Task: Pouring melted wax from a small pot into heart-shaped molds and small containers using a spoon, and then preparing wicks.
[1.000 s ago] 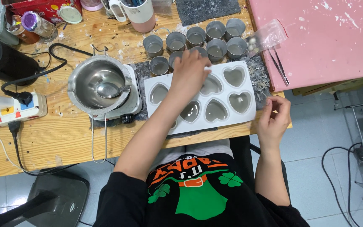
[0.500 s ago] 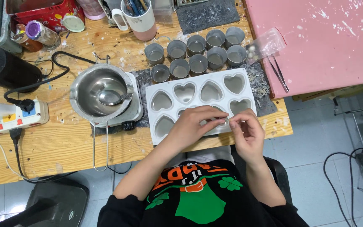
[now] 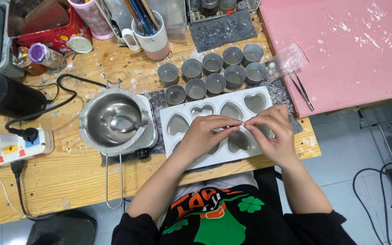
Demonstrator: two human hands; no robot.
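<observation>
Wooden bench [image 3: 69,181]: both hands pinch thin wick [image 3: 243,123] above white heart mould [image 3: 205,109].

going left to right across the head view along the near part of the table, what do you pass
white power strip with coloured switches → round steel melting pot with wire handle → left hand → right hand, fingertips meeting over the white heart-cavity mould → pink board

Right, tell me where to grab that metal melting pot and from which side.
Grip the melting pot by its long wire handle, coming from the table's near edge. The handle juts toward the person past the hot plate, clear of the heart mould.
</observation>
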